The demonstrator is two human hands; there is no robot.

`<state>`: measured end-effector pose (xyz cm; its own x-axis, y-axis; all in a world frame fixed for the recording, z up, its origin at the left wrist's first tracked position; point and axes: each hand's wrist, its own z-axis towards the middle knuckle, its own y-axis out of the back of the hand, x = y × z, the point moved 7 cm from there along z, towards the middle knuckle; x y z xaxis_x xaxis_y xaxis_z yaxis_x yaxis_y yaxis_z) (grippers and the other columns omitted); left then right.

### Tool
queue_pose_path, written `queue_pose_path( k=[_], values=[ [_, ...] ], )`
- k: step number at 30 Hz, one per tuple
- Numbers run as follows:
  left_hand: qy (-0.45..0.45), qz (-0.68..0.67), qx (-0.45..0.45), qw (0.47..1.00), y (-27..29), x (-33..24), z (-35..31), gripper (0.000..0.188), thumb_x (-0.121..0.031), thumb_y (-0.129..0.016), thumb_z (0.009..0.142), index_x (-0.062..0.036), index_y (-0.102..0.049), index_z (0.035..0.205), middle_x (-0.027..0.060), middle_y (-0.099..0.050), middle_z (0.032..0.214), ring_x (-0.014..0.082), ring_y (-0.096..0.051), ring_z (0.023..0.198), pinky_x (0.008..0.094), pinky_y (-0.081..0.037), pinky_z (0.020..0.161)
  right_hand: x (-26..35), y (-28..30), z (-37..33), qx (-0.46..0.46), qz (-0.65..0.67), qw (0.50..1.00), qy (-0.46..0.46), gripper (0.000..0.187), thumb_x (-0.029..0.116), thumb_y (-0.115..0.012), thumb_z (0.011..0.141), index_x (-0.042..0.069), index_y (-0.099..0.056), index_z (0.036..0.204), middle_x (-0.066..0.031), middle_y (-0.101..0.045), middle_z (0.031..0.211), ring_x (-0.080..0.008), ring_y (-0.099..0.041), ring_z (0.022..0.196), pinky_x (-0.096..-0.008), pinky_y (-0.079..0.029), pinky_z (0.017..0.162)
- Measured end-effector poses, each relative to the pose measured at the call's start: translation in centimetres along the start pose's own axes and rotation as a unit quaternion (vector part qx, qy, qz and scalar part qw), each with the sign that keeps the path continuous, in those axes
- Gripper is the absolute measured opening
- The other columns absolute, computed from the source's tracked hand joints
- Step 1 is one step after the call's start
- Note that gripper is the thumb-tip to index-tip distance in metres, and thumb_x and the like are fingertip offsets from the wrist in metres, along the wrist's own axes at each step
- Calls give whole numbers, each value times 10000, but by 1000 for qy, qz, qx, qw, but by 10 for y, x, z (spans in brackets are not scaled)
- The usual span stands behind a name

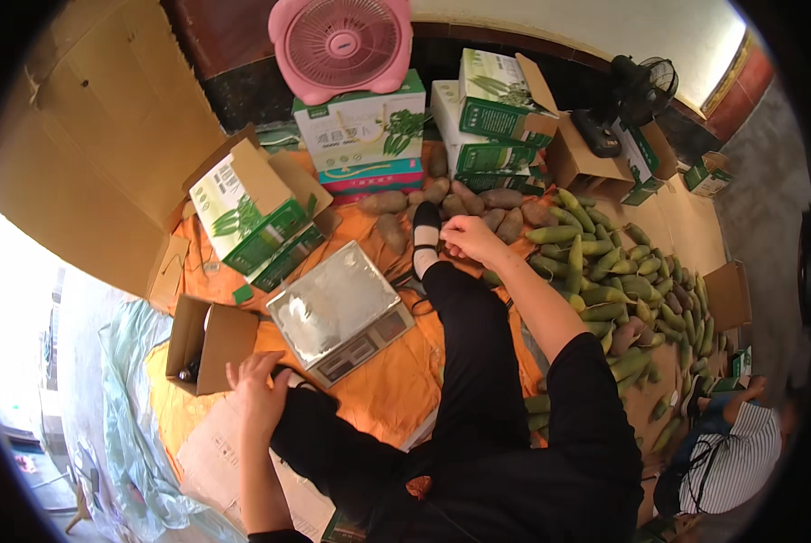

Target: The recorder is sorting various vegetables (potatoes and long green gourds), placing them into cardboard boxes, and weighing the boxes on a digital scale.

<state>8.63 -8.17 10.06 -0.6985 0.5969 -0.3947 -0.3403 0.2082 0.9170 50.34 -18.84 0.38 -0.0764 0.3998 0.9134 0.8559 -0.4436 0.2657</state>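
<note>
My right hand is closed, fingertips pinched together, beside my black shoe; whatever it may hold cannot be made out. Fingers apart and slightly bent, my left hand hovers by my other foot and a small open cardboard box. Between my legs and the cartons stands a scale with a metal plate, nothing on it. Reddish-brown sweet potatoes lie just beyond my right hand. To the right spreads a large heap of green radishes.
A pink fan stands on a printed carton. More printed cartons stand at the left and back. A black fan rests on a brown box. An orange sheet covers the floor. Another person is at the lower right.
</note>
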Motion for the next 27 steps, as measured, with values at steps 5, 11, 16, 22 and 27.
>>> queue_pose_path(
  k=[5, 11, 16, 22, 27],
  values=[
    [-3, 68, 113, 991, -45, -8, 26, 282, -217, -669, 762, -123, -661, 1028, 73, -637, 1017, 270, -558, 1039, 559, -196, 1049, -53, 108, 23, -116, 39, 989, -80, 127, 174, -578, 861, 57, -601, 904, -25, -578, 726, -110, -545, 574, -250, -443, 496],
    [47, 86, 145, 985, -52, -4, 40, 278, -236, -678, 748, -95, -674, 988, 115, -640, 966, 297, -567, 1011, 523, -236, 1030, -120, 235, 62, -287, 185, 927, -157, 133, 168, -586, 862, 123, -588, 988, -10, -591, 772, -134, -549, 605, -306, -457, 525],
    [71, 104, 122, 984, -56, 7, 45, 256, -212, -695, 728, -109, -681, 961, 97, -650, 928, 283, -589, 969, 568, -231, 1030, -106, 300, 100, -416, 63, 903, -89, 323, 172, -630, 812, 121, -569, 1125, -60, -607, 891, -179, -547, 657, -344, -453, 544],
    [93, 100, 124, 983, -57, 2, 56, 239, -177, -674, 743, -67, -672, 955, 117, -649, 942, 302, -588, 963, 507, -292, 1013, -92, 365, 142, -444, -58, 894, -26, 625, 115, -691, 764, 29, -426, 1323, -152, -508, 1289, -298, -480, 1196, -365, -381, 983],
    [108, 89, 120, 983, -51, 3, 55, 224, -144, -680, 733, -62, -674, 940, 109, -658, 900, 297, -607, 914, 472, -344, 981, -74, 363, 166, -455, 55, 888, -36, 817, 74, -700, 747, 50, -250, 1429, -163, -312, 1453, -295, -322, 1330, -358, -302, 1067]
  ],
)
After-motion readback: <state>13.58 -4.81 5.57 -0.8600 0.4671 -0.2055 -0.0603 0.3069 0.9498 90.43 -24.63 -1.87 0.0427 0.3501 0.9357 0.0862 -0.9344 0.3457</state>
